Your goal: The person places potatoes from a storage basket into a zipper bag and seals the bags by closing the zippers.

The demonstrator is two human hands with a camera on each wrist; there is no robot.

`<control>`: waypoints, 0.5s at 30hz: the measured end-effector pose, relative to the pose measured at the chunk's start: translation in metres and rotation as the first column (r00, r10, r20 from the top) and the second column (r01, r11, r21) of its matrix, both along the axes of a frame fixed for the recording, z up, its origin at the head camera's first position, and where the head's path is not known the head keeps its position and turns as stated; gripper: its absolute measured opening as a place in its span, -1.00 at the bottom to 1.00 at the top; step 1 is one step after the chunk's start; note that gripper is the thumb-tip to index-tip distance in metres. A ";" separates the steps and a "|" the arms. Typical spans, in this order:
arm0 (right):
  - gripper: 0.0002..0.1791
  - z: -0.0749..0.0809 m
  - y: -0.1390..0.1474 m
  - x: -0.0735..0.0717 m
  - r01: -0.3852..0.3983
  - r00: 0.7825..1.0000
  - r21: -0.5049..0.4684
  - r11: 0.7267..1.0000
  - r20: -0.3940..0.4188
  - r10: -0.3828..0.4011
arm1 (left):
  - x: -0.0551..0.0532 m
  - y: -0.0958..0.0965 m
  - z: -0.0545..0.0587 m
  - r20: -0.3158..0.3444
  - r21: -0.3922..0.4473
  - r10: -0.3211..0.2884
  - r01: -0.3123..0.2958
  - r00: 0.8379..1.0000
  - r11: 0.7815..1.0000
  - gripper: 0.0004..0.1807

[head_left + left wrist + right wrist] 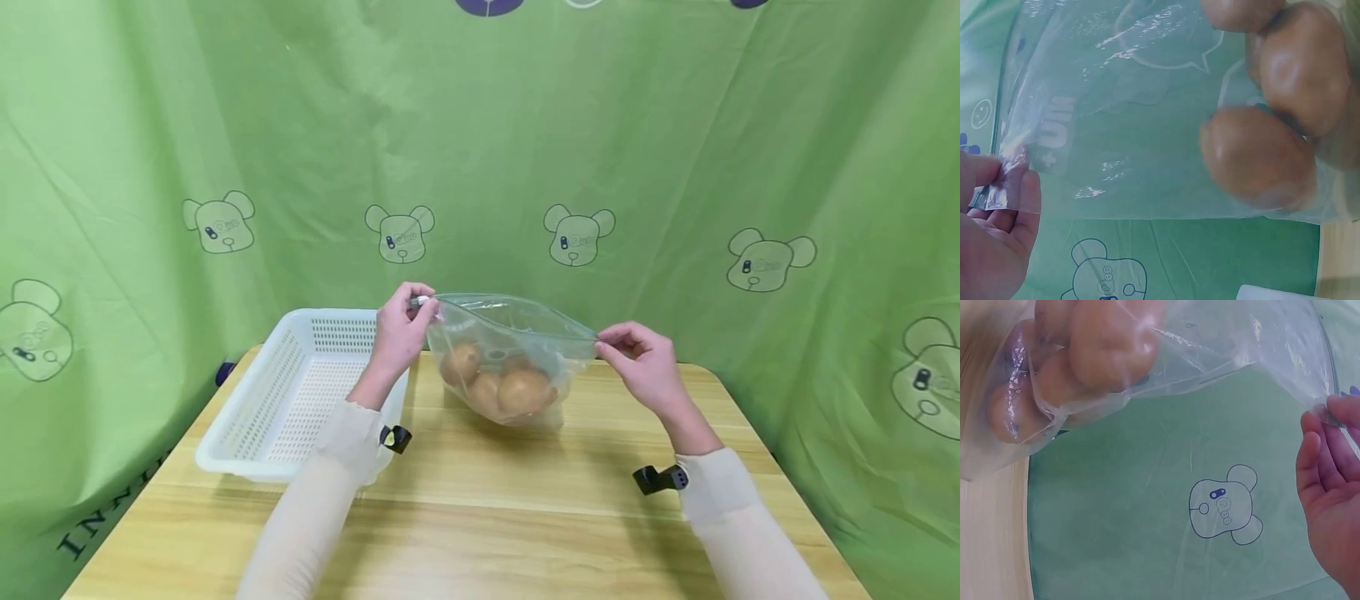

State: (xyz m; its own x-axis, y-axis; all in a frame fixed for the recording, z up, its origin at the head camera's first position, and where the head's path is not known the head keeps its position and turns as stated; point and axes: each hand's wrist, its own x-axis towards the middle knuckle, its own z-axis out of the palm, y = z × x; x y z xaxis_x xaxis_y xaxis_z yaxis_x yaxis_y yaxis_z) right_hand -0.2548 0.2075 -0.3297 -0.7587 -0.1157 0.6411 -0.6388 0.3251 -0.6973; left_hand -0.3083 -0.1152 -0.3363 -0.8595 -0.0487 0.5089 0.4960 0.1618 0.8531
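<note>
A clear zip bag (pixel 480 332) hangs spread between both hands, its mouth edge running from one to the other with a gap along the middle. Several brown, rounded fruits (pixel 523 392) are bunched in its lower part, close over the wooden table. My left hand (pixel 399 329) pinches the bag's top left corner between thumb and fingers, right by a small white slider (pixel 422 300). At the opposite top corner, my right hand (pixel 647 367) pinches the edge with thumb and fingertips. Pale lettering (pixel 1057 131) shows on the bag in the left wrist view.
On the left of the wooden table (pixel 480 533) stands a white perforated plastic basket (pixel 255 468), with the left forearm crossing over its right side. Green curtain fabric (pixel 480 150) with bear-head prints surrounds the table at the back and sides.
</note>
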 end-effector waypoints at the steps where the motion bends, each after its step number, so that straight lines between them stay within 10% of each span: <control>1: -0.87 0.000 0.001 -0.001 -0.004 1.000 -0.031 1.000 0.011 0.004 | 0.001 -0.001 0.000 0.008 0.005 -0.003 0.003 1.000 1.000 -0.80; 15: -0.76 -0.019 0.016 -0.031 0.106 0.990 -0.087 0.991 0.097 -0.098 | 0.023 -0.015 -0.009 0.113 0.016 -0.070 0.068 0.991 0.998 -0.66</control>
